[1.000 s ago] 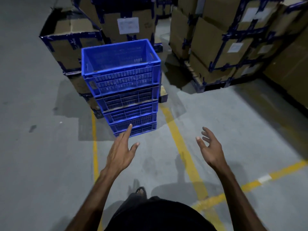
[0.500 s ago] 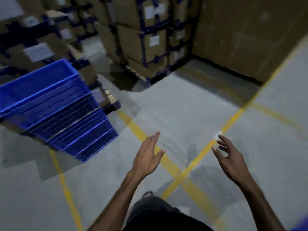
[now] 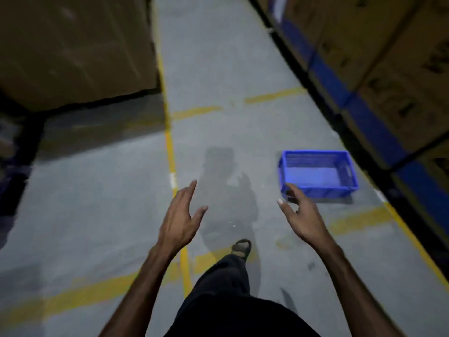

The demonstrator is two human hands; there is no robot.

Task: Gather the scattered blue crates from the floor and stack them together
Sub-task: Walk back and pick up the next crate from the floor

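One loose crate left in sight, not yet picked up.

Your left hand point(image 3: 181, 218) and right hand point(image 3: 300, 215) hang spread and empty; the blue crate point(image 3: 318, 173) sits upright on the floor ahead-right, beside the racking point(image 3: 379, 76). No stack shows here.

Left hand point(image 3: 181, 216) and right hand point(image 3: 302, 215) spread empty, blue crate point(image 3: 318, 173) upright on grey floor point(image 3: 97, 203)

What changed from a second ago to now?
The view swung right, away from the stacked crates, which have left the frame; a single blue crate on the floor now lies ahead. Both hands, left and right, stay open and empty.
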